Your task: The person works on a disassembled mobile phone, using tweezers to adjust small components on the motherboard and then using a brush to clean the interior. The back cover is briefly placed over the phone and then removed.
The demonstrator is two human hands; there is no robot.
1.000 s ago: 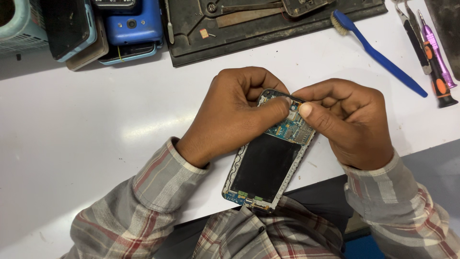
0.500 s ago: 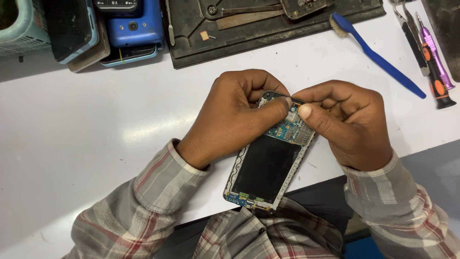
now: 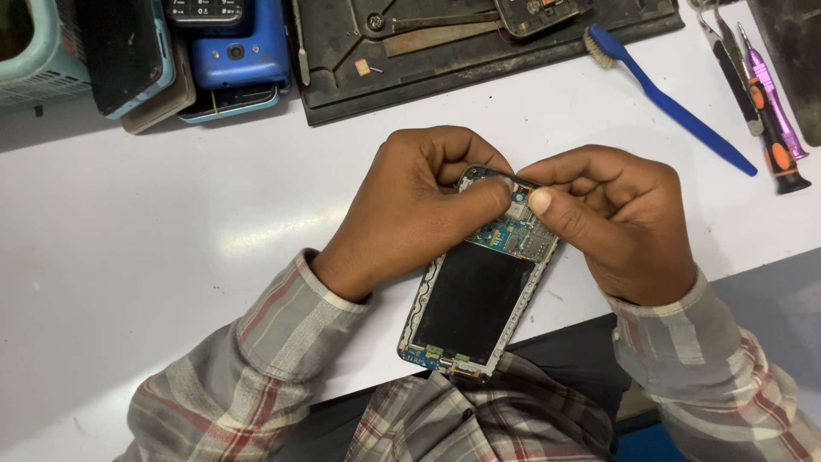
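An opened smartphone (image 3: 475, 301) lies slanted at the white table's front edge, its back removed, showing a black battery area and a blue circuit board. My left hand (image 3: 417, 205) grips the phone's upper end from the left, thumb lying across the board. My right hand (image 3: 617, 218) closes on the upper right corner, thumb and forefinger pinching a small part or thin dark tool at the board (image 3: 518, 231). The fingertips of both hands nearly touch there. What exactly is pinched is hidden by the fingers.
A blue-handled brush (image 3: 670, 97) lies at the back right, beside screwdrivers with purple and orange grips (image 3: 771, 107). A dark work mat (image 3: 479, 47) with parts sits at the back. A blue phone (image 3: 241, 53), other stacked phones and a teal basket (image 3: 38, 51) occupy the back left.
Both hands stay on the phone's upper end. Only slight finger shifts are visible; the phone has not moved.
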